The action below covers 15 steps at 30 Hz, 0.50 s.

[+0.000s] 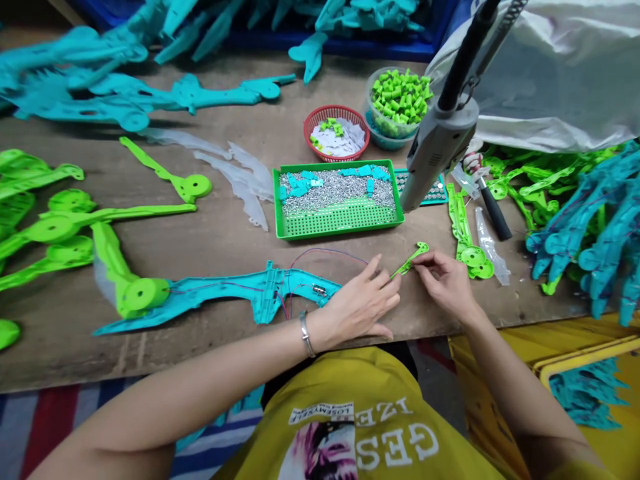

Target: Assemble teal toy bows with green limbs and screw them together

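Wired but uncovered, a turquoise shell (240, 283) lies at nine o'clock of a spread left hand (361, 301), a right hand (447, 283) near a green lever (411, 261) at two, its pinch unclear.

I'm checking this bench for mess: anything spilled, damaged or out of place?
No spill or damage stands out. Slightly odd: thin wires loop loosely outside the long turquoise part, towards the left hand, where they might snag.
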Each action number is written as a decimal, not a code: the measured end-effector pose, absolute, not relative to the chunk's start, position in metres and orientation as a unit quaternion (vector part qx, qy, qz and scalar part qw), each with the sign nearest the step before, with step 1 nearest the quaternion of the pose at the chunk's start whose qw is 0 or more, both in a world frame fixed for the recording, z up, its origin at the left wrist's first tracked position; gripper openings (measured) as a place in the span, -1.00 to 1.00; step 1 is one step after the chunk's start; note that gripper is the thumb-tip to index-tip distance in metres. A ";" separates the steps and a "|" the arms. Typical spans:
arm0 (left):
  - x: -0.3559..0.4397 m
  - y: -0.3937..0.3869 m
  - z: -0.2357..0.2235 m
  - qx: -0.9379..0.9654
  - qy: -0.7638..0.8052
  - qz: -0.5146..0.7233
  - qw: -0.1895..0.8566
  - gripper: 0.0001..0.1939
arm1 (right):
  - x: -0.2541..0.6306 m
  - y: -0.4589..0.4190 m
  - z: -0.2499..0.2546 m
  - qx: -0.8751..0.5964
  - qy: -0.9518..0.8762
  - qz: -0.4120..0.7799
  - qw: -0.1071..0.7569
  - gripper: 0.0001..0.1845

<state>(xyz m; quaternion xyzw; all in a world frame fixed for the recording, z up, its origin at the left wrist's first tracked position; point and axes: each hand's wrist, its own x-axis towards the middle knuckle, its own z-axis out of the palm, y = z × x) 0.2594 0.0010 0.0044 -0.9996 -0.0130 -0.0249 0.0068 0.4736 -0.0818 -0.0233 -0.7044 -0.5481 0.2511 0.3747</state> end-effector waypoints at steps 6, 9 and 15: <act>0.260 0.002 0.003 -1.000 -0.007 -0.023 0.007 -0.29 | 0.475 -0.081 -0.024 -0.689 -0.612 0.153 0.358 -0.89; 0.260 0.002 0.003 -1.000 -0.008 -0.019 0.005 -0.30 | 0.473 -0.077 -0.025 -0.680 -0.628 0.131 0.355 -0.88; 0.259 0.002 0.003 -1.000 -0.013 -0.022 0.001 -0.31 | 0.472 -0.075 -0.026 -0.674 -0.643 0.108 0.349 -0.82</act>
